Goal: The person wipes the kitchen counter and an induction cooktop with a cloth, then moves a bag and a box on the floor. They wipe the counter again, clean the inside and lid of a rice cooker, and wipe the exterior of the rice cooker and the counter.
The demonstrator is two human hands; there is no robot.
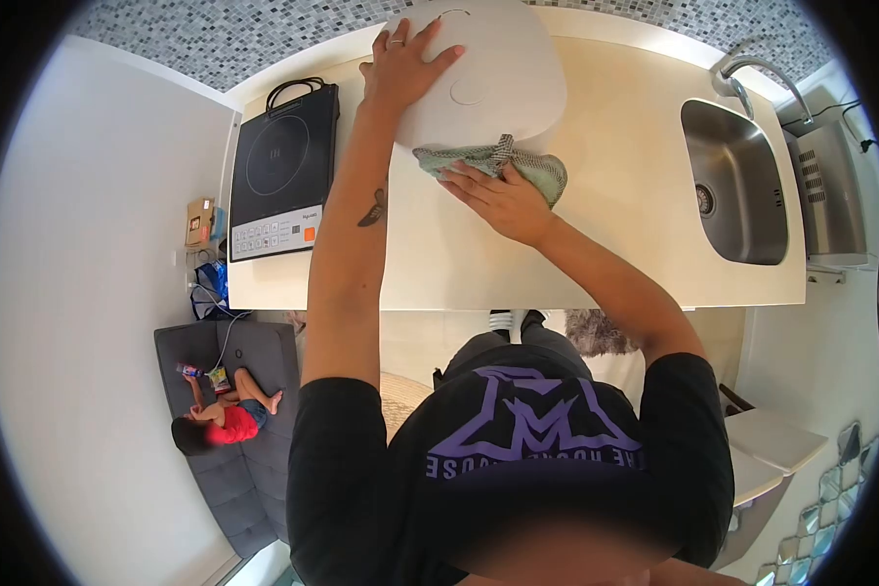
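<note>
Near the top centre of the frame one rounded white plastic countertop appliance with a smooth domed lid sits on the pale cream countertop. The left hand lies flat on the upper left part of the lid, fingers spread and palm down, steadying it rather than closing around anything; one ring shows on a finger. Just below the appliance, at its lower front edge, the right hand presses one crumpled grey-green cloth against the white shell, fingers extended over the fabric and pushing it down, not pinching it. The cloth touches both the appliance and the countertop beside it.

In the upper left of the frame, one black glass induction hob with a pale control strip lies on the same countertop, well apart from the hands, with a black cable looped behind it. In the upper right, one stainless steel sink basin is set into the countertop, with one curved metal tap above it. A mosaic-tiled wall of small grey squares runs along the top.

In the lower left, one other person in a red top lies on a grey sofa, far from the work.
</note>
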